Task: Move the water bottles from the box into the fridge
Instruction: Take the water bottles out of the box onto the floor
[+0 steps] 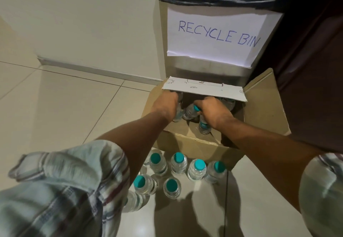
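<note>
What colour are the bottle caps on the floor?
Teal; the caps show best in the head view.

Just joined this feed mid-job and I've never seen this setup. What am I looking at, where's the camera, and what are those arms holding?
No machine here: these are a person's bare arms, filmed by one wide camera worn on the head, looking down. An open cardboard box stands on the tiled floor, a bin labelled RECYCLE BIN behind it. Both hands reach into the box: the left hand grips a clear bottle by its top, the right hand curls over a labelled bottle. Several teal-capped bottles stand on the floor in front of the box. No fridge is in view.
</note>
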Action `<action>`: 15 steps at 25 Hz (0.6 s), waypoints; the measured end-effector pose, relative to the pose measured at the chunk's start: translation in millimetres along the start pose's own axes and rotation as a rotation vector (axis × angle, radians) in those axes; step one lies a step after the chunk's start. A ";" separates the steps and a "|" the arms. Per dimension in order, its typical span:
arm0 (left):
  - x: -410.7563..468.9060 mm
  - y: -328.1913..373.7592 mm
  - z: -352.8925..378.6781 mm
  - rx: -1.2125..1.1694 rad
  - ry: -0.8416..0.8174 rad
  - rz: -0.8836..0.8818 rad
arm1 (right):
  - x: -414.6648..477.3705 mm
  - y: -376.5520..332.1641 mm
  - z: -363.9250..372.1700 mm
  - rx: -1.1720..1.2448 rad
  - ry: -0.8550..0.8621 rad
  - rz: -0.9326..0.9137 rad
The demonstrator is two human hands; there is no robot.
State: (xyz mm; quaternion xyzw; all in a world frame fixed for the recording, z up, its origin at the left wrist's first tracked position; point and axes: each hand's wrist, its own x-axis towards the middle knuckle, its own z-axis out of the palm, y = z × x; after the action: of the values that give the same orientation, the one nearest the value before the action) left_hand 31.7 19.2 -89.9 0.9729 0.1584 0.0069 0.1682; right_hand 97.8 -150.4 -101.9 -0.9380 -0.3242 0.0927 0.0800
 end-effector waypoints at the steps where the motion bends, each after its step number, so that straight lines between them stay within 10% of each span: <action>1: -0.7 -1.4 -2.1 -0.027 0.014 -0.006 | -2.0 -0.9 -2.8 -0.008 -0.009 -0.006; 15: -61.4 2.9 -186.1 0.054 0.112 0.295 | -75.9 -25.4 -173.4 -0.067 0.262 -0.295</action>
State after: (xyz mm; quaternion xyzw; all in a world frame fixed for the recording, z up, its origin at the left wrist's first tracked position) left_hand -38.1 58.0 89.1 0.9879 0.0231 0.0812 0.1301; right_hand 63.2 -193.6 80.9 -0.8866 -0.4478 -0.0535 0.1029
